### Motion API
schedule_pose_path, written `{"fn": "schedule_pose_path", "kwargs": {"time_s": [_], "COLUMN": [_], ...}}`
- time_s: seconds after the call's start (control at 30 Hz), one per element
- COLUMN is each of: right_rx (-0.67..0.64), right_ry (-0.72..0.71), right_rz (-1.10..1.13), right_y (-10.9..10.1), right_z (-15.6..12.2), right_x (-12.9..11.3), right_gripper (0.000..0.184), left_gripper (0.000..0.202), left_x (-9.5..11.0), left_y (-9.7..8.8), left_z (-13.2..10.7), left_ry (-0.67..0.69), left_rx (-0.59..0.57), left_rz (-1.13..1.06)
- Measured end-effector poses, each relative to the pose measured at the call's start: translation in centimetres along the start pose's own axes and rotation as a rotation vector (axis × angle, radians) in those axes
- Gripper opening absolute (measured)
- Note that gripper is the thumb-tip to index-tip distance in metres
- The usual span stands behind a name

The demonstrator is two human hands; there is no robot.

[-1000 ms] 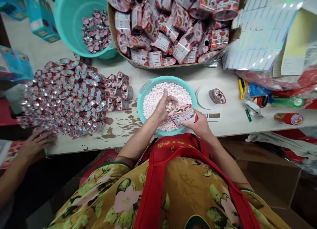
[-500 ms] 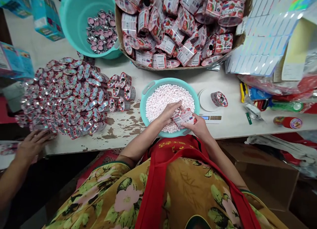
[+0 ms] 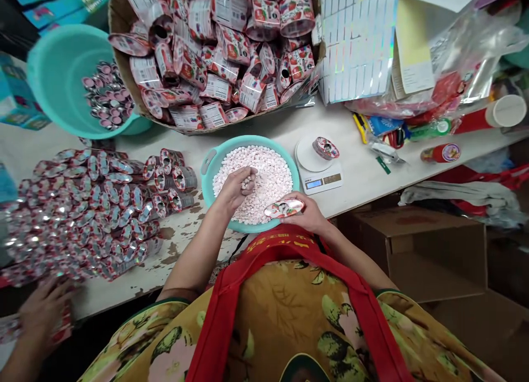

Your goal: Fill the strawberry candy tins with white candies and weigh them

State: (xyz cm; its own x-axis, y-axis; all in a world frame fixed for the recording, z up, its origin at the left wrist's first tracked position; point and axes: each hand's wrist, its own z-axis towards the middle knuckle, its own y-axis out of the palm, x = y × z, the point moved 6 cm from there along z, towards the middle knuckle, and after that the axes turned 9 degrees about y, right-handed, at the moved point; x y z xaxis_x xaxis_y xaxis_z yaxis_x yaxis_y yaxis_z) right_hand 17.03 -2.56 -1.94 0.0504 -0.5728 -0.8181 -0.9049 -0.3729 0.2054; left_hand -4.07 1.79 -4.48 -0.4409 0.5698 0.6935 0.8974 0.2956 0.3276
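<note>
Over a turquoise basin (image 3: pixel 207 189) of small pale pink candies (image 3: pixel 264 170), my left hand (image 3: pixel 236 192) is curled round several of the candies, some of which show in its palm. My right hand (image 3: pixel 308 214) grips a strawberry-printed candy container (image 3: pixel 284 208) at the basin's near right rim. The container's oval end with a hole faces up toward me, and a gap separates it from my left hand. Beside the basin, on the right, a similar container (image 3: pixel 325 148) lies on the round plate of a white digital scale (image 3: pixel 321 182).
A cardboard box (image 3: pixel 215 127) heaped with printed containers stands behind the basin. Many filled-looking containers (image 3: pixel 99 205) stand in rows at left, near another person's hand (image 3: pixel 45 310). A turquoise tub (image 3: pixel 49 84) holds small lids. Sticker sheets (image 3: pixel 357 40) lie back right.
The view has turned, so the table things sit further left. My left hand has drawn away from the container with candies in its palm. My right hand has tipped the container's holed end upward.
</note>
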Motion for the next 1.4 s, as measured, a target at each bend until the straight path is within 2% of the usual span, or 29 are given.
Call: {"fn": "schedule_pose_path", "kwargs": {"time_s": [0.07, 0.13, 0.23, 0.3, 0.43, 0.53, 0.63, 0.77, 1.2, 1.3, 1.4], "right_rx": [0.044, 0.132, 0.336, 0.480, 0.666, 0.715, 0.739, 0.749, 0.757, 0.755, 0.768], "right_ry": [0.037, 0.080, 0.116, 0.103, 0.031, 0.018, 0.031, 0.034, -0.007, -0.008, -0.015], "right_rz": [0.023, 0.074, 0.181, 0.237, 0.318, 0.352, 0.365, 0.395, 0.419, 0.420, 0.432], "right_y": [-1.6, -3.7, -7.4, -9.7, -13.0, -13.9, -14.1, -14.1, -15.1, -15.1, -15.0], "right_z": [-1.2, -2.4, -3.9, -4.7, -5.6, -5.9, -6.1, -6.1, -6.1, -6.0, -6.0], "right_x": [0.9, 1.9, 3.8, 5.0, 6.6, 7.2, 7.6, 8.4, 9.7, 9.8, 10.1], "right_gripper": [0.055, 0.056, 0.058, 0.059, 0.059, 0.058, 0.058, 0.059, 0.060, 0.060, 0.061], "left_gripper": [0.028, 0.031, 0.037, 0.032, 0.015, 0.004, 0.016, 0.028, 0.034, 0.024, 0.013], "left_x": [0.6, 1.0, 0.8, 0.6, 0.4, -0.5, -1.6, -2.2, -2.6, -2.3, -2.1], "left_y": [1.8, 4.4, 9.1, 12.5, 19.2, 22.3, 23.3, 23.4, 23.2, 22.9, 22.5], "left_z": [0.7, 1.8, 4.3, 6.3, 9.5, 11.0, 11.7, 11.8, 11.9, 12.2, 12.8], "left_ry": [0.015, 0.019, 0.046, 0.125, 0.449, 0.527, 0.516, 0.557, 0.671, 0.679, 0.606], "left_rx": [-0.068, -0.151, -0.248, -0.298, -0.406, -0.486, -0.536, -0.578, -0.618, -0.575, -0.485], "left_rz": [0.060, 0.133, 0.262, 0.397, 0.925, 1.353, 1.609, 1.679, 1.518, 1.418, 1.204]}}
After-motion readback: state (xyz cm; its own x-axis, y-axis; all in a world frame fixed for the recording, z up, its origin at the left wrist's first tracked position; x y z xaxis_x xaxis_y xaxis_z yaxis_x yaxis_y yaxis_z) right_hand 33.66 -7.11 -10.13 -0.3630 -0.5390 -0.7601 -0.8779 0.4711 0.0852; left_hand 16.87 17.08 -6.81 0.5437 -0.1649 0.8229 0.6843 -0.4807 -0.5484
